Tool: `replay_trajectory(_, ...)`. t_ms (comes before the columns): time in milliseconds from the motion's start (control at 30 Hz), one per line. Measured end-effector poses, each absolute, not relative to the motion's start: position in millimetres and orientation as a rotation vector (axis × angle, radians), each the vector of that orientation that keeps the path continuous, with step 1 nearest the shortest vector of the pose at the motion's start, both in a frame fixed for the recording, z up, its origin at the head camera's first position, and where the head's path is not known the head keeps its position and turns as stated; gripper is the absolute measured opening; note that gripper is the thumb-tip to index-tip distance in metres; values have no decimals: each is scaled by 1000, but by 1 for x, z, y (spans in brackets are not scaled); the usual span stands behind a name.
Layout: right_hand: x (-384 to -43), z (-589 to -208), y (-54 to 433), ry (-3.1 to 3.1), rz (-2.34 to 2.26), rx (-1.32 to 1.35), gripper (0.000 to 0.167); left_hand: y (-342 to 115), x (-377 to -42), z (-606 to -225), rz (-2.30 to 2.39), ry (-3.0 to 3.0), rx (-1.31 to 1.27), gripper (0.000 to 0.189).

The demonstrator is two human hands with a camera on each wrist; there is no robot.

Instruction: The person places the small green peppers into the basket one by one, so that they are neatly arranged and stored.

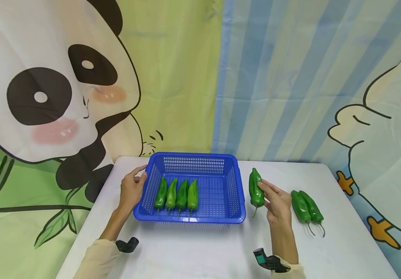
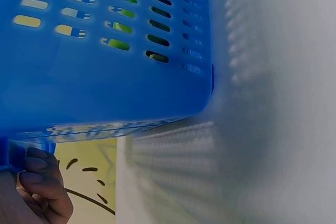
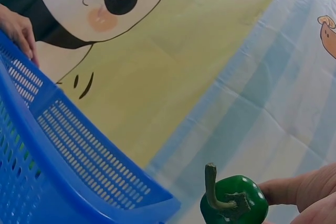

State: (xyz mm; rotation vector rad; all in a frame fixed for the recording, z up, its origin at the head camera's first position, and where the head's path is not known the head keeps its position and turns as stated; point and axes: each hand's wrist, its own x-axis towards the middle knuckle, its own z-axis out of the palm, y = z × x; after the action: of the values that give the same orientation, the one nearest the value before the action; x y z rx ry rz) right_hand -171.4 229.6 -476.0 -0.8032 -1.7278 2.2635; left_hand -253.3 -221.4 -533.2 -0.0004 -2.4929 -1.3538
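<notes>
Just off the blue basket (image 1: 214, 220), a green pepper (image 1: 255, 188) is hovering in a pinch

From where I'm standing, the right hand (image 1: 278, 204) is pinching that one pepper, reaching it from its right side. The pepper is sitting just beside the basket's right rim, not touching it, with a strip of white table (image 1: 190, 252) showing between. Its long axis is running front to back, the stem end pointing toward the person and the tip toward the backdrop (image 1: 186, 97).

Inside the basket, four peppers (image 1: 192, 197) are lying side by side much the same way, stems to the near wall. They're taking up the left half, so the bare right half is facing the held pepper. As I'm judging it, everything is turning on that sideways gap; the axes are nearly agreeing.

Meanwhile, the left hand (image 1: 132, 190) is gripping the left rim, well apart from the pepper. Two more peppers (image 1: 300, 207) are resting beyond the right hand.
</notes>
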Motion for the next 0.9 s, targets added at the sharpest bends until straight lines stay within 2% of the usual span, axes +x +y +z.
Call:
replay_trajectory(433, -172, -471, 220, -1739, 2308, -756, 18, -223, -253, -536, -1351, -2492, -1, 38)
replay_trajectory(700, -173, -467, 213, -1797, 2320, -728, 56, -223, -253, -536, -1349, -2483, -13, 38)
replay_trajectory(900, -173, -463, 208, -1827, 2311, -724, 57, -222, -253, -536, -1349, -2479, -20, 38)
